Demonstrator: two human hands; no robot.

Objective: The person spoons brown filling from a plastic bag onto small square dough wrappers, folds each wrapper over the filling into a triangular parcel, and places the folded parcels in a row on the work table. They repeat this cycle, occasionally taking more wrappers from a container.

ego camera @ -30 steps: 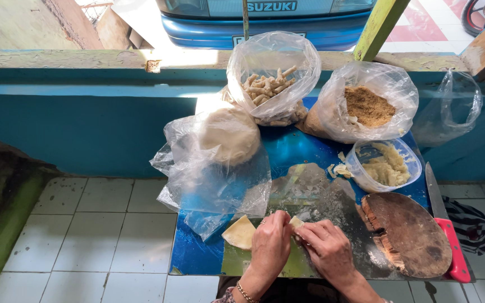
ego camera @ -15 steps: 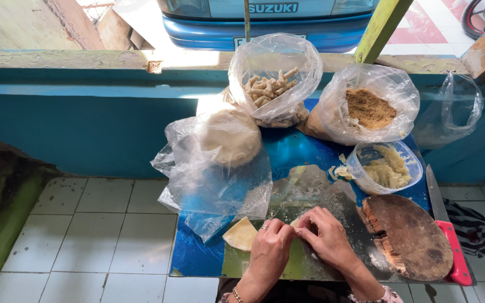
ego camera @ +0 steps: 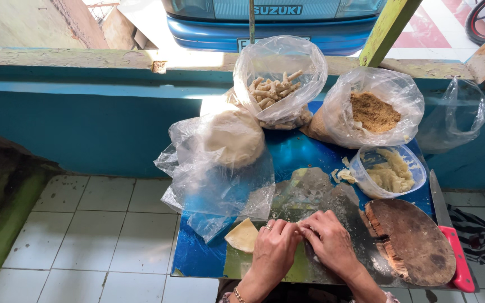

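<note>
My left hand (ego camera: 273, 249) and my right hand (ego camera: 329, 241) are pressed together low in the head view, fingertips meeting over a small pale piece of dough on a green leaf-covered work surface (ego camera: 301, 269). The piece is mostly hidden under the fingers. A triangular pale dough sheet (ego camera: 242, 235) lies just left of my left hand. A ring shows on the left hand and a bracelet at its wrist.
On the blue table (ego camera: 197, 255) stand a bag of rolled sticks (ego camera: 279, 84), a bag of brown crumbs (ego camera: 374, 109), a bag with a pale dough disc (ego camera: 234, 137), and a tub of yellowish filling (ego camera: 391, 171). A round wooden board (ego camera: 413, 241) and red-handled knife (ego camera: 450, 235) lie right.
Both hands have shifted slightly up and closer together over the small piece; the fingers curl more tightly around it. The bags and board have not moved.
</note>
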